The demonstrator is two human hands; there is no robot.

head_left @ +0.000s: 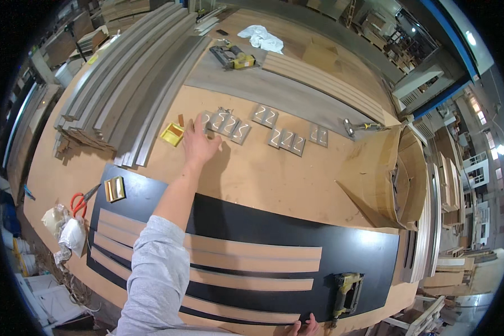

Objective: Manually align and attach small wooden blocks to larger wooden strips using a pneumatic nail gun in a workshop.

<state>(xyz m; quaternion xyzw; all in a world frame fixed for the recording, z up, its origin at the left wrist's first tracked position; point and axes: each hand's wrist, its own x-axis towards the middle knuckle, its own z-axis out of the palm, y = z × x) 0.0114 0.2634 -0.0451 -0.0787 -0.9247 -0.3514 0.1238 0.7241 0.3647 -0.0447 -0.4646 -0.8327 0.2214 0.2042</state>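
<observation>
My left hand (pixel 200 143) reaches over the tan tabletop with its fingers stretched and apart. Its fingertips are at the leftmost of several small grey square pieces (pixel 223 122), each bearing a pale zigzag line of what looks like glue. Just left of that hand lies a small yellow box (pixel 172 134). Only the fingertips of my right hand (pixel 304 326) show at the lower edge, spread apart by the end of the nearest tan strip (pixel 246 307). Several such strips lie on a black panel (pixel 358 252). A nail gun (pixel 347 295) rests on the panel, right of my right hand.
Long grey boards (pixel 134 67) are stacked at the far left. Farther back are a second nail gun (pixel 232 57), a white cloth (pixel 261 38) and a hammer (pixel 349 127). An open cardboard box (pixel 369 173) stands right; red-handled scissors (pixel 79 205) and a staple pack (pixel 115 189) lie left.
</observation>
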